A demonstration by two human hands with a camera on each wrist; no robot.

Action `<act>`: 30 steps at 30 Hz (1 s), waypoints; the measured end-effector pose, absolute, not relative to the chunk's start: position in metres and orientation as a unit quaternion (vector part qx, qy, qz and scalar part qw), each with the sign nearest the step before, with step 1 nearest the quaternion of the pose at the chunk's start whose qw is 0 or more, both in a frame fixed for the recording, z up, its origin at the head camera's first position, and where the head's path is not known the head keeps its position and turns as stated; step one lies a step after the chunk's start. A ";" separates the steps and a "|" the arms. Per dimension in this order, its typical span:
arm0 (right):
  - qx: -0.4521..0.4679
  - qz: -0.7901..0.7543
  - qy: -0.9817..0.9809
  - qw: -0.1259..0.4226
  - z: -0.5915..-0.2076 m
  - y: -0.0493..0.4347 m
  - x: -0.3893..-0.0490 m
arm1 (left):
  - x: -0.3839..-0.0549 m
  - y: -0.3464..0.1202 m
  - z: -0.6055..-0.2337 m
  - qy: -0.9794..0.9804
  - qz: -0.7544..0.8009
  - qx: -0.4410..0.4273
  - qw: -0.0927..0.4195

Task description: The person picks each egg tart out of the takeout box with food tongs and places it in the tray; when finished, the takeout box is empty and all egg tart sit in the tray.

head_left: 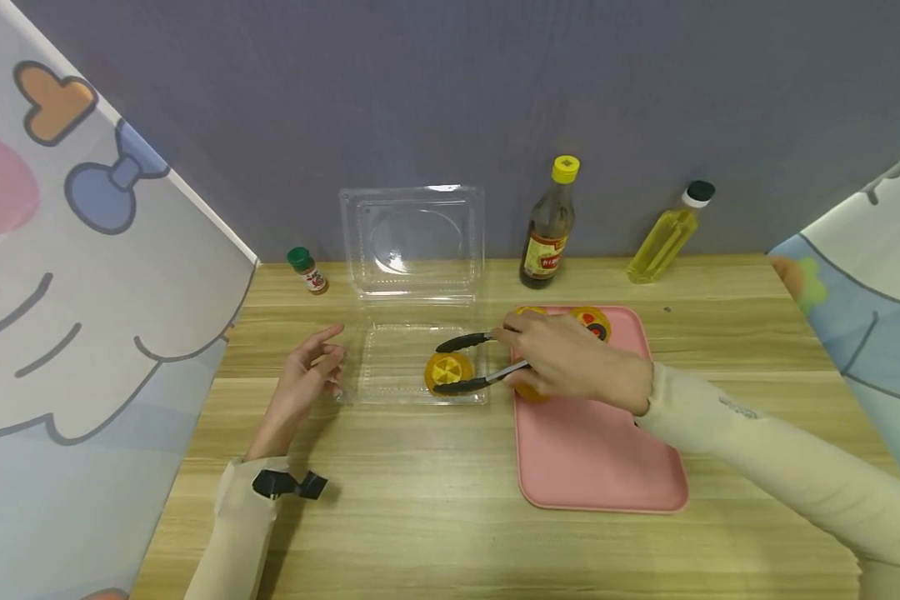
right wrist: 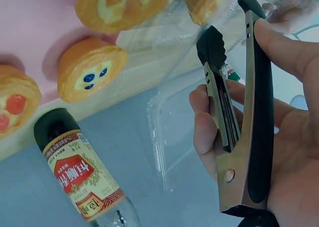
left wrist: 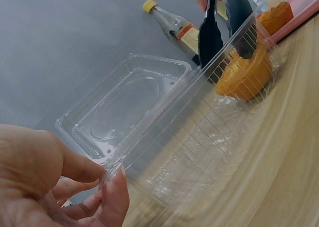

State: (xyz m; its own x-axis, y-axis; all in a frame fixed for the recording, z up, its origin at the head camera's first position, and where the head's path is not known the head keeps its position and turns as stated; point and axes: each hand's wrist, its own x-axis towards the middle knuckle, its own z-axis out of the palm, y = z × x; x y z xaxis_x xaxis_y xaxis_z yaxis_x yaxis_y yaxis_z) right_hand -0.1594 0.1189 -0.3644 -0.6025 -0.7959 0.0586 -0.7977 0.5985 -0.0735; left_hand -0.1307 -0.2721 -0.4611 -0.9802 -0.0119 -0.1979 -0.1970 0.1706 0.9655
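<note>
A clear plastic clamshell container [head_left: 386, 367] lies on the table with its lid [head_left: 412, 233] raised at the back. My left hand [head_left: 307, 375] pinches its left edge between thumb and fingers, seen close up in the left wrist view. One egg tart [head_left: 447, 367] with yellow fruit pieces sits in the container's right end. From the right, my right hand [head_left: 570, 354] grips metal tongs [right wrist: 256, 112] with black tips. The tips are spread; in the head view one overlaps the tart's near side and the other lies beyond its far side.
Right of the container is a pink tray [head_left: 600, 467] with several more tarts, one blue-dotted [right wrist: 92, 67] and one red-topped [right wrist: 15, 102]. Behind stand a dark sauce bottle [head_left: 547, 242] and an oil bottle [head_left: 666, 242]. A green-capped spice jar [head_left: 307, 271] is at the back left.
</note>
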 end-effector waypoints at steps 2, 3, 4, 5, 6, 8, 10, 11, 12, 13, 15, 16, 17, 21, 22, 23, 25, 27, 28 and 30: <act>0.441 0.052 -0.896 0.006 -0.366 0.117 -0.159 | -0.130 -0.272 -0.460 0.763 0.639 -0.068 0.072; 0.440 0.054 -0.896 0.007 -0.367 0.117 -0.160 | -0.130 -0.273 -0.460 0.764 0.638 -0.068 0.071; 0.439 0.056 -0.897 0.009 -0.369 0.116 -0.160 | -0.130 -0.273 -0.460 0.765 0.637 -0.068 0.072; 0.439 0.058 -0.897 0.012 -0.370 0.116 -0.160 | -0.130 -0.273 -0.460 0.765 0.637 -0.068 0.072; 0.438 0.060 -0.897 0.016 -0.372 0.116 -0.160 | -0.130 -0.273 -0.461 0.765 0.637 -0.069 0.072; 0.437 0.067 -0.897 0.023 -0.376 0.115 -0.161 | -0.130 -0.272 -0.461 0.765 0.637 -0.070 0.072; 0.432 0.071 -0.899 0.029 -0.381 0.114 -0.162 | -0.130 -0.272 -0.462 0.764 0.637 -0.072 0.071; 0.429 0.072 -0.900 0.031 -0.383 0.113 -0.162 | -0.129 -0.271 -0.462 0.764 0.637 -0.073 0.070; 0.425 0.074 -0.902 0.032 -0.385 0.112 -0.162 | -0.129 -0.271 -0.462 0.764 0.637 -0.073 0.070; 0.421 0.077 -0.903 0.033 -0.386 0.112 -0.162 | -0.129 -0.271 -0.462 0.764 0.637 -0.073 0.069; 0.415 0.081 -0.906 0.031 -0.387 0.111 -0.163 | -0.129 -0.271 -0.461 0.764 0.637 -0.075 0.068; 0.413 0.085 -0.906 0.030 -0.388 0.111 -0.163 | -0.129 -0.270 -0.461 0.763 0.638 -0.075 0.068; 0.412 0.088 -0.907 0.028 -0.388 0.112 -0.162 | -0.129 -0.270 -0.461 0.763 0.639 -0.075 0.068; 0.406 0.102 -0.908 0.020 -0.386 0.114 -0.162 | -0.130 -0.269 -0.461 0.762 0.640 -0.075 0.067; 0.405 0.103 -0.909 0.020 -0.385 0.115 -0.162 | -0.130 -0.269 -0.460 0.761 0.641 -0.075 0.067; 0.403 0.104 -0.909 0.019 -0.384 0.115 -0.161 | -0.130 -0.269 -0.460 0.762 0.640 -0.074 0.067; 0.403 0.106 -0.909 0.017 -0.383 0.115 -0.160 | -0.130 -0.270 -0.460 0.762 0.640 -0.073 0.066; 0.404 0.105 -0.908 0.014 -0.383 0.114 -0.160 | -0.130 -0.270 -0.460 0.763 0.639 -0.074 0.065; 0.405 0.104 -0.908 0.014 -0.383 0.113 -0.160 | -0.130 -0.270 -0.460 0.764 0.638 -0.073 0.065; 0.406 0.099 -0.908 0.012 -0.384 0.112 -0.160 | -0.130 -0.271 -0.461 0.765 0.637 -0.073 0.064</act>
